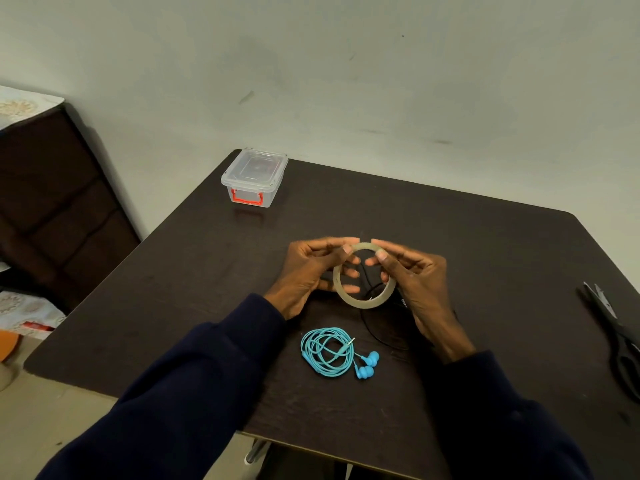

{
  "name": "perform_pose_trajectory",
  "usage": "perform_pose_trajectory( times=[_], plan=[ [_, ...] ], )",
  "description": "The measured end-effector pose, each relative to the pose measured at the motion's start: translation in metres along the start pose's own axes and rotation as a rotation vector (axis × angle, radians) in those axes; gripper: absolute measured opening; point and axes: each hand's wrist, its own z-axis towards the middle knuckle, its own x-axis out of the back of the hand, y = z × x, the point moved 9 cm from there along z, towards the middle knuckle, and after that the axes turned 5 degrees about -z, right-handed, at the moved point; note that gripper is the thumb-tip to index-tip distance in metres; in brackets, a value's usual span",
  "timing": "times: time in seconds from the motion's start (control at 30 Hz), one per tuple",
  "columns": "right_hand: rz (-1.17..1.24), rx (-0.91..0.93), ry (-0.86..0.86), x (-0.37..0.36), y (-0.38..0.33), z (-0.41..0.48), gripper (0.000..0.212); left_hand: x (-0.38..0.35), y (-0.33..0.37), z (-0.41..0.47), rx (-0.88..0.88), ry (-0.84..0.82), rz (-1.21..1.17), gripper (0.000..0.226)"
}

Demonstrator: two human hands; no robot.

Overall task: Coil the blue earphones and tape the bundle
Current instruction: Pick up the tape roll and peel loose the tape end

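The blue earphones (332,353) lie coiled in a loose ring on the dark table (194,289), with both earbuds at the coil's right side. Just beyond them, above the table, both hands hold a thin roll of clear tape (360,301) upright. My left hand (308,275) grips the roll's left side, thumb on its top edge. My right hand (415,285) grips the right side, thumb also on the top edge.
A black cable (377,334) lies under the hands. Black scissors (616,337) rest near the table's right edge. A clear plastic box with a red latch (254,176) stands at the far left corner. Dark furniture (52,202) is off to the left.
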Motion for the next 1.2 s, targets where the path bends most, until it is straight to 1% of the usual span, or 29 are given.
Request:
perform_pose_trajectory(
  times=[0.1, 0.23, 0.37, 0.53, 0.67, 0.77, 0.87, 0.93, 1.03, 1.1, 1.2],
  plan=[
    [-0.002, 0.015, -0.003, -0.001, -0.001, 0.001, 0.026, 0.002, 0.001, 0.0, -0.015, 0.019, -0.012, 0.035],
    [0.008, 0.013, 0.003, 0.001, -0.001, 0.001, 0.031, 0.006, 0.001, 0.002, -0.019, 0.037, -0.095, 0.037],
    [0.001, 0.068, 0.011, 0.003, -0.01, 0.0, 0.037, 0.005, 0.001, 0.004, -0.024, 0.0, -0.155, 0.039],
    [-0.154, 0.239, 0.057, 0.002, -0.025, -0.004, 0.031, 0.0, 0.007, 0.001, -0.083, -0.026, -0.063, 0.032],
    [-0.299, 0.322, 0.034, 0.0, -0.028, -0.006, 0.029, -0.003, 0.013, -0.002, -0.132, -0.003, 0.044, 0.028],
    [-0.317, 0.294, -0.003, -0.005, -0.027, -0.006, 0.027, -0.001, 0.015, -0.001, -0.189, 0.016, 0.075, 0.024],
    [-0.257, 0.224, -0.043, -0.009, -0.023, -0.007, 0.016, -0.004, 0.023, -0.003, -0.28, 0.008, 0.176, 0.018],
    [-0.215, 0.186, -0.077, -0.013, -0.02, -0.007, 0.013, -0.006, 0.027, -0.005, -0.334, 0.0, 0.235, 0.013],
    [-0.204, 0.147, -0.111, -0.016, -0.016, -0.007, 0.014, -0.009, 0.029, -0.005, -0.377, -0.01, 0.301, 0.016],
    [-0.18, 0.127, -0.135, -0.018, -0.014, -0.006, 0.014, -0.01, 0.03, -0.006, -0.385, -0.019, 0.291, 0.018],
    [-0.149, 0.107, -0.172, -0.018, -0.013, -0.006, 0.013, -0.008, 0.032, -0.006, -0.377, -0.014, 0.214, 0.017]
  ],
)
